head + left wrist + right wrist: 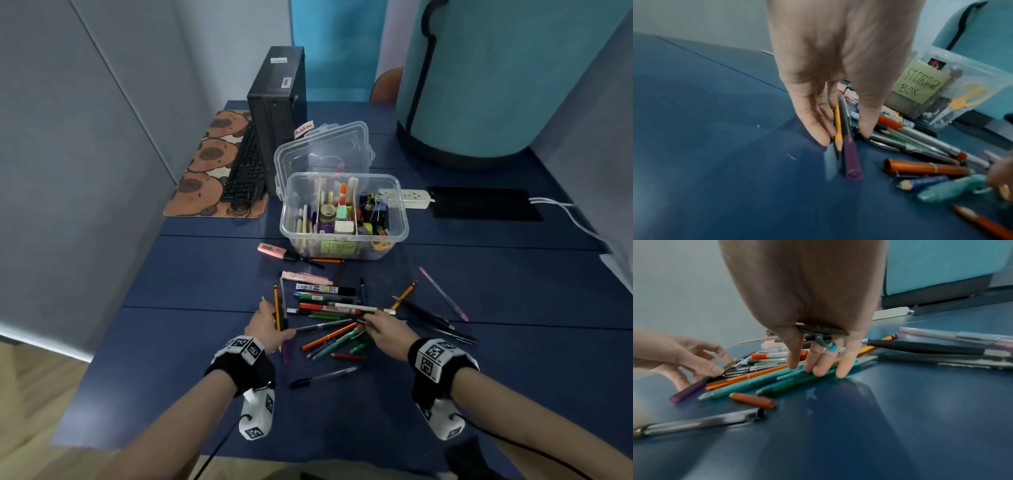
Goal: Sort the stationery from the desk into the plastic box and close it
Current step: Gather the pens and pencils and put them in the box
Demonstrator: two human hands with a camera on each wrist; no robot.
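Loose pens and pencils lie before the open clear plastic box on the blue desk, well off its edges. The left hand straddles a yellow pencil with straight fingers; the right hand clamps a dark pen.

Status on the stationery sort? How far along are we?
Done: box open, lid propped behind it; compartments hold tape, erasers, clips.
In hand: left hand rests on a pencil and purple pen; right hand holds a dark pen, fingertips on green pens.
Left: most pens lie loose on the desk, highlighter too; then shut the lid.
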